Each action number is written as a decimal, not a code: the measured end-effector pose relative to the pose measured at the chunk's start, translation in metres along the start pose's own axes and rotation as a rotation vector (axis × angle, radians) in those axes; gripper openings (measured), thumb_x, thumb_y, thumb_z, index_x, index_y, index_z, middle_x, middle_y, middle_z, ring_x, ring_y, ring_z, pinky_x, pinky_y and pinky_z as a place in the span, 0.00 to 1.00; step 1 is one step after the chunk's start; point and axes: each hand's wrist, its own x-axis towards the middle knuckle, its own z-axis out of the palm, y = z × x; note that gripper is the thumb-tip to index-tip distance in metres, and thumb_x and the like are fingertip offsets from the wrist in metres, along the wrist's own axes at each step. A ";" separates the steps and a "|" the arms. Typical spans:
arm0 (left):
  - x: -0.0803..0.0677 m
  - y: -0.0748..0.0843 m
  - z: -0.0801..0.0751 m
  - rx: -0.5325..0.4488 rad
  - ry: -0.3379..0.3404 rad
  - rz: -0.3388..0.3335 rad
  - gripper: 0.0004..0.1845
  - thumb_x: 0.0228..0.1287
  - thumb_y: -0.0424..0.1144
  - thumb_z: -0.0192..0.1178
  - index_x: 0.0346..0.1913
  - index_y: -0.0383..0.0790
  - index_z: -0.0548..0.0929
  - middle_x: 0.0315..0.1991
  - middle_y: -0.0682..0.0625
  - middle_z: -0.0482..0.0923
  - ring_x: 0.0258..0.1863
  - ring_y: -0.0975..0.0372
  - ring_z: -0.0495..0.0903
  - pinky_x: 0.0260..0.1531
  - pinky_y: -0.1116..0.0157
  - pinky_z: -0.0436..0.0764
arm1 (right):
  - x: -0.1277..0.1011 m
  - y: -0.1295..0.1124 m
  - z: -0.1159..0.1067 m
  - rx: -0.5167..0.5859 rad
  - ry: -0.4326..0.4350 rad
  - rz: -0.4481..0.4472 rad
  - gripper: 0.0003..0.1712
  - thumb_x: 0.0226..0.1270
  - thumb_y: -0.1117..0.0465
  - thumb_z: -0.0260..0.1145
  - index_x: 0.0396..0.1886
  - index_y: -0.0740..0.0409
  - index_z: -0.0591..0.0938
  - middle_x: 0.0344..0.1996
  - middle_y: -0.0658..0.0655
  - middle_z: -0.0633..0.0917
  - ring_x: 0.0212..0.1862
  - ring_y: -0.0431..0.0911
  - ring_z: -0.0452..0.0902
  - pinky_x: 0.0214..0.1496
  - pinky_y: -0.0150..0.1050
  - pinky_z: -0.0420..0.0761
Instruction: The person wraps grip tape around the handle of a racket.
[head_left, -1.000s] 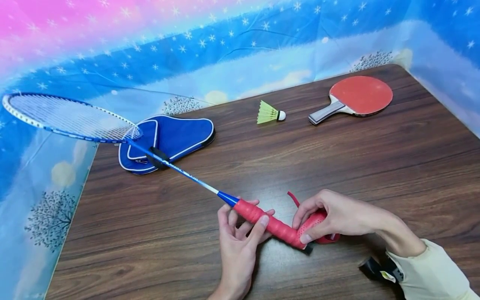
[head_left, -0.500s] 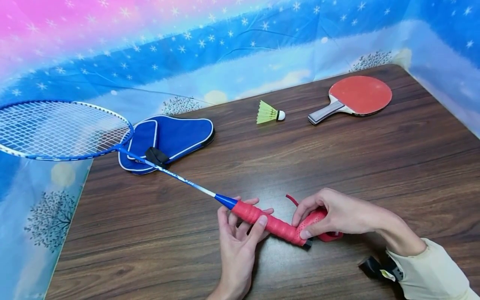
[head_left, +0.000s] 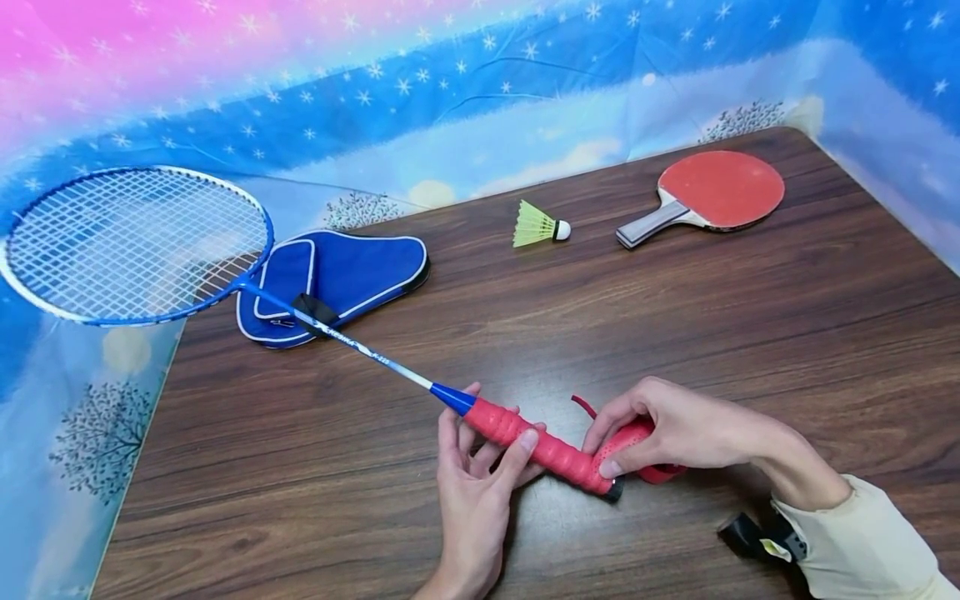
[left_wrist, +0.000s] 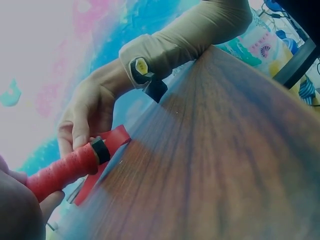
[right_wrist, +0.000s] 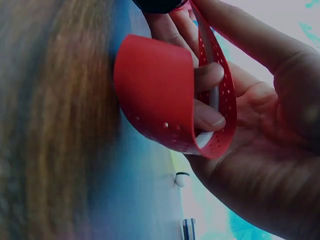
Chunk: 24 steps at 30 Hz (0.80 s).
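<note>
Left hand (head_left: 480, 467): yours, palm up under the racket handle (head_left: 536, 446); fingers and thumb curl round the red-wrapped grip, clamped on it.
Right hand (head_left: 663, 429): yours, at the butt end; thumb and fingers pinch the loose red grip tape (head_left: 637, 446), curled over it.
Grip tape: perforated, red; wound along the handle, free length looped in your right palm, tail end sticking up just behind the hand.
Badminton racket (head_left: 135, 242): blue frame, white strings; head out past the table's left edge, shaft crossing over the blue cover.
Cover (head_left: 337, 279): blue, white piping, flat on table (head_left: 675, 333), far left.
Shuttlecock (head_left: 540, 227): yellow-green, on its side, mid-back.
Table tennis paddle (head_left: 708, 193): red face up, back right.
</note>
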 end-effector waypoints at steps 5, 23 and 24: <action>-0.001 0.000 0.000 -0.037 -0.028 0.012 0.37 0.62 0.25 0.65 0.69 0.38 0.57 0.60 0.31 0.69 0.51 0.39 0.79 0.39 0.48 0.83 | 0.001 0.000 0.000 -0.002 0.020 0.005 0.11 0.58 0.50 0.75 0.39 0.44 0.87 0.31 0.47 0.86 0.30 0.38 0.73 0.29 0.32 0.75; -0.001 0.001 0.001 -0.045 0.018 0.044 0.35 0.63 0.26 0.64 0.69 0.34 0.59 0.55 0.29 0.66 0.51 0.39 0.79 0.43 0.48 0.82 | 0.001 0.001 0.001 -0.009 0.029 0.001 0.12 0.59 0.49 0.75 0.42 0.42 0.88 0.32 0.46 0.87 0.30 0.38 0.74 0.29 0.32 0.76; -0.001 0.001 0.001 -0.040 0.018 0.035 0.35 0.63 0.26 0.65 0.69 0.35 0.60 0.55 0.30 0.67 0.52 0.40 0.79 0.42 0.48 0.82 | 0.002 0.001 0.002 -0.009 0.028 0.001 0.11 0.58 0.49 0.75 0.41 0.42 0.88 0.31 0.46 0.86 0.29 0.38 0.73 0.28 0.31 0.75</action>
